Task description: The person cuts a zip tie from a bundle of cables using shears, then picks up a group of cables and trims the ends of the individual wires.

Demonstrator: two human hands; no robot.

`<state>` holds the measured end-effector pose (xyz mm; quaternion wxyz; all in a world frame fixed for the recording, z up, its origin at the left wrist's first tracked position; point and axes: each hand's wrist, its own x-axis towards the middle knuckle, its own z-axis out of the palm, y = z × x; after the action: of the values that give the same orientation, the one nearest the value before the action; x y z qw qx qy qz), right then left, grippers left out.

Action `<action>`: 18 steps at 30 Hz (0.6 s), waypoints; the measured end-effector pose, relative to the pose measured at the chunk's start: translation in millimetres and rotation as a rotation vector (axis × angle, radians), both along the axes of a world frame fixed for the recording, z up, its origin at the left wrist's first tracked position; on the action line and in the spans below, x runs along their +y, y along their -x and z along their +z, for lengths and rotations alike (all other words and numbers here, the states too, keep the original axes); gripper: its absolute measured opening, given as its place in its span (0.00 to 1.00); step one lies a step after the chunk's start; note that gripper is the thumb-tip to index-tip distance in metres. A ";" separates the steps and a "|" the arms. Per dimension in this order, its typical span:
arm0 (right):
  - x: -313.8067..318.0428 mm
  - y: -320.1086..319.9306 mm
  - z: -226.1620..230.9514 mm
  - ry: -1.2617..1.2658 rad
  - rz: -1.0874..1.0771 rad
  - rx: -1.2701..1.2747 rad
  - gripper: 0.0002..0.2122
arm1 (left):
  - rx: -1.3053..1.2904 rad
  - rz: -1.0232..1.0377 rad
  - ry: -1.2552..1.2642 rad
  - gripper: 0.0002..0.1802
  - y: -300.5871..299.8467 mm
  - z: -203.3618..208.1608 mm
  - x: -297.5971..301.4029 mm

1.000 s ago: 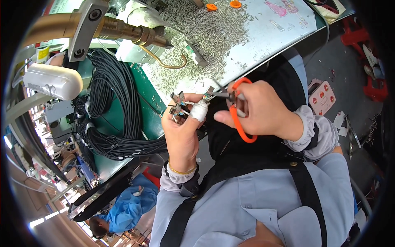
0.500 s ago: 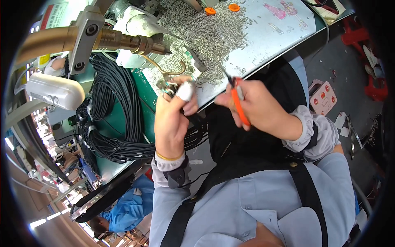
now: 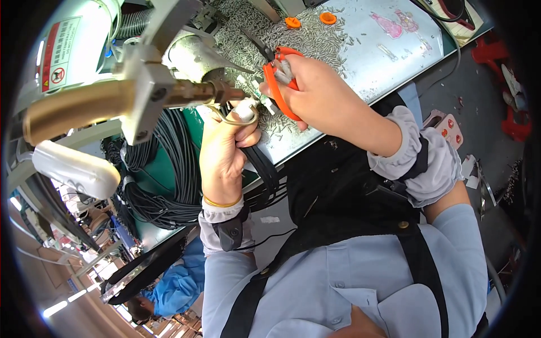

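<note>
My left hand (image 3: 225,146) is closed at the table's near edge, just below a brass nozzle (image 3: 208,92). One of its fingers wears a white cover. Black cables (image 3: 260,166) hang down beside its fingers and seem to be gripped there; their ends are hidden by the hand and a curved brass hook. My right hand (image 3: 324,93) is wrapped round orange-handled pliers (image 3: 274,90), with grey-white wrapping on a finger. The dark, long jaws point up and left over a heap of small silvery metal pieces (image 3: 310,39).
Coiled black cables (image 3: 169,163) lie on the green surface at left. A white lamp-like housing (image 3: 76,169) and metal arm (image 3: 147,93) overhang the left side. Two orange caps (image 3: 328,18) sit on the heap. Red stools (image 3: 487,53) stand at right. A person in blue (image 3: 177,287) is at lower left.
My right hand has moved up and left with the pliers, from the table edge to over the metal pieces. My left hand has shifted slightly left. The black cables below it show more clearly.
</note>
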<state>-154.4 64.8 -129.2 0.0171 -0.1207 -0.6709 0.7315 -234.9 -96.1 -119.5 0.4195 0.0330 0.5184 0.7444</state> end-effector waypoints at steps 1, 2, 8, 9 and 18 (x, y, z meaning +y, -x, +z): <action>-0.7 -0.5 0.0 -0.001 0.001 0.013 0.05 | 0.012 -0.008 -0.018 0.09 0.1 0.1 -1.0; -0.5 -0.9 -0.3 -0.004 -0.001 0.024 0.05 | 0.009 -0.007 -0.017 0.09 -1.2 1.0 -0.4; 1.4 -0.5 -2.4 0.002 0.009 0.066 0.05 | 0.074 0.058 0.050 0.11 -8.4 7.5 7.3; 1.4 -0.6 -1.7 0.003 0.008 0.068 0.04 | 0.076 0.063 0.053 0.11 -8.8 7.7 6.9; -1.9 -12.9 -2.4 0.098 0.004 0.077 0.05 | 0.080 0.010 0.065 0.07 -19.7 14.1 0.6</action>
<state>-141.6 62.9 -131.6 0.0356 -0.0921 -0.6335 0.7674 -215.3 -95.5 -105.4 0.3956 0.0464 0.5590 0.7272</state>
